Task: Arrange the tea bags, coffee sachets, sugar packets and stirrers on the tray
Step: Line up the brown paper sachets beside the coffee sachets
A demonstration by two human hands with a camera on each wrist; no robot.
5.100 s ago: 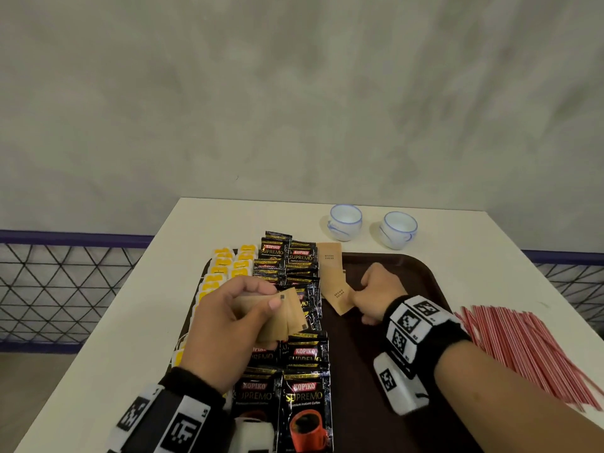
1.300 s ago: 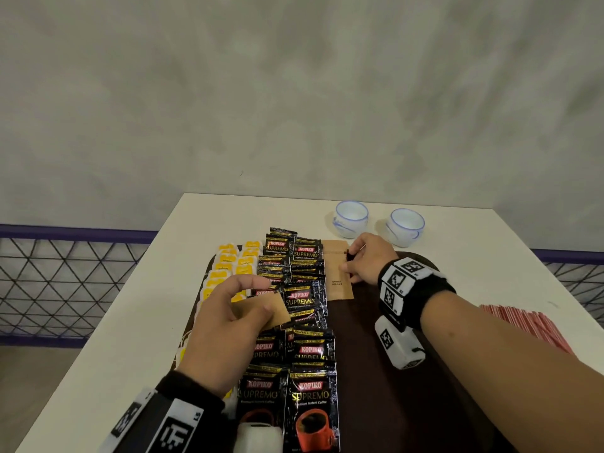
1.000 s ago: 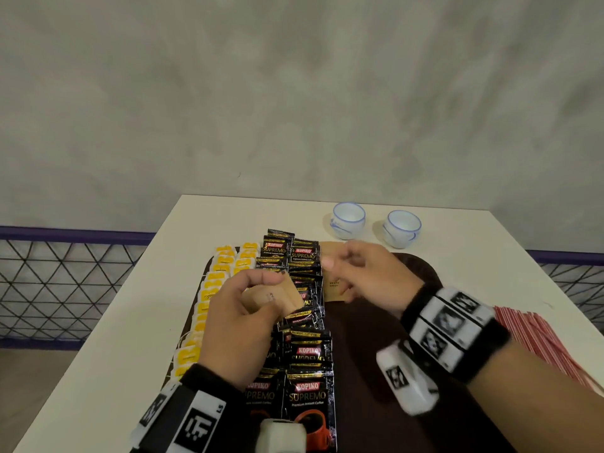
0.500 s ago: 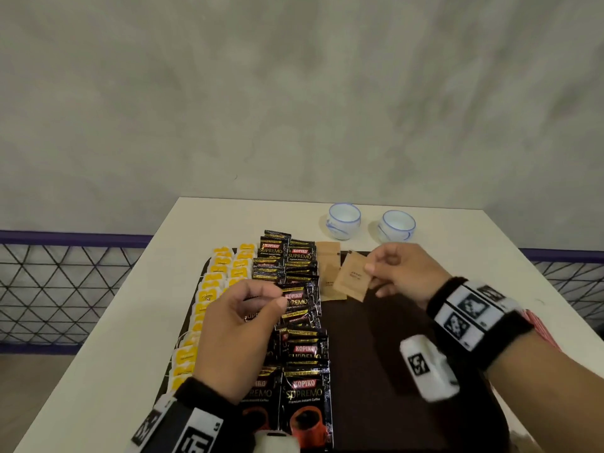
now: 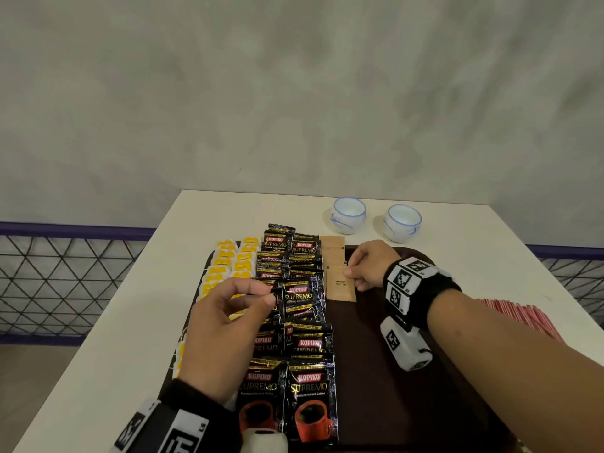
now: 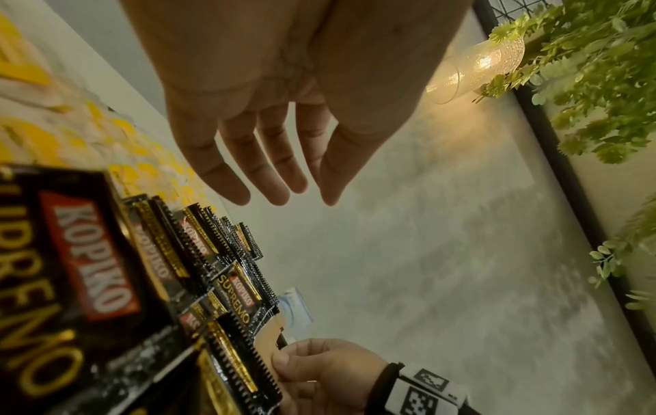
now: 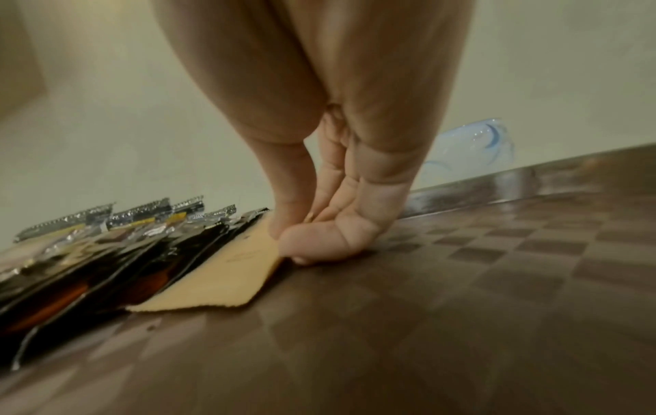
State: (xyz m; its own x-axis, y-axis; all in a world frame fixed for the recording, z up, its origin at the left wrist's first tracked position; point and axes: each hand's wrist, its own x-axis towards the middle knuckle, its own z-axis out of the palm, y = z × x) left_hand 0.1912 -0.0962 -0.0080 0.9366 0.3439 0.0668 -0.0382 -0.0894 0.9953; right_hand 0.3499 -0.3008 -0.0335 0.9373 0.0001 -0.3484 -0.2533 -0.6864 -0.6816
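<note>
While right hand (image 5: 367,266) pinches brown sugar packet (image 5: 340,284) flat on tray (image 5: 408,403) beside coffee sachets (image 5: 302,295), left hand (image 5: 225,325) hovers empty, fingers loosely spread, bare tray rightward, stirrers (image 5: 519,317) on tabletop (image 5: 114,338).

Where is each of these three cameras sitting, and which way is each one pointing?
Head: worn on the head, looking forward and down at the tray on the table; both hands and wristbands show.
Left wrist: worn on the left wrist, looking along the left hand over the coffee sachets toward the wall; the right hand shows below.
Right wrist: worn low on the right wrist, looking along the right hand pinching a sugar packet.
Shared: all three views show that sugar packet beside the coffee sachets.
</note>
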